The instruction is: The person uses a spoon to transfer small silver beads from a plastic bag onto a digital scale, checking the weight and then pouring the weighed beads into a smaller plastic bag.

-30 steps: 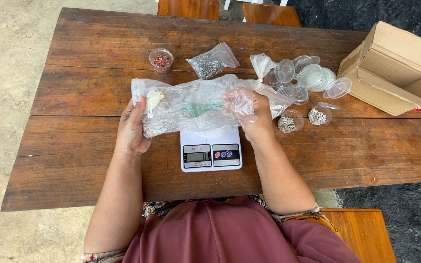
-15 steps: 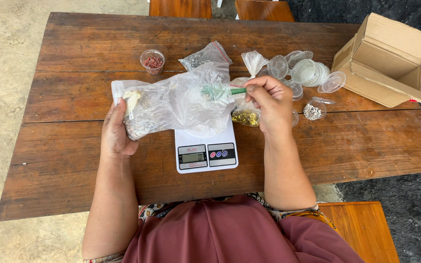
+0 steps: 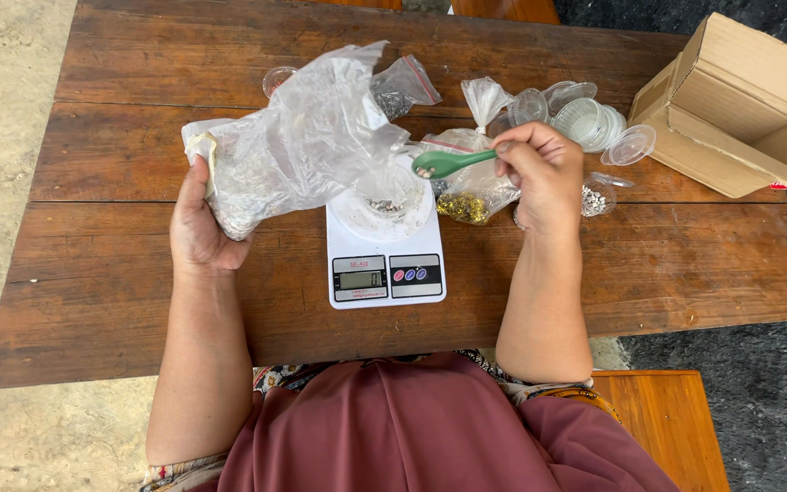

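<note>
Left hand (image 3: 195, 232): fingers clenched around the closed end of a clear bag (image 3: 293, 146), thumb up along its side. The bag holds grey granular stuff bunched at the gripped end. Long axis runs from lower left at the hand to upper right; the loose open mouth rises at the top and droops over the scale.

Right hand (image 3: 544, 173): fingers pinched on the handle of a green spoon (image 3: 448, 163). The spoon lies near level, long axis left to right, with its bowl pointing left toward the bag mouth and its handle end inside the fist. A few pale bits sit in the bowl. The spoon hangs in the air, clear of the bag, just above and right of the cup on the scale.

Scale (image 3: 385, 260): white, flat on the tabletop (image 3: 685, 264) between the two forearms, display and buttons on the near edge. A round clear cup (image 3: 384, 205) stands on its platform with a little grey material in the bottom.

Behind the right hand: a small bag with yellow grains (image 3: 466, 196), touching or just beside the scale, cannot tell which. Further right: clear cups and lids in a heap (image 3: 585, 123), then an open cardboard box (image 3: 740, 105) at the far right edge.
</note>
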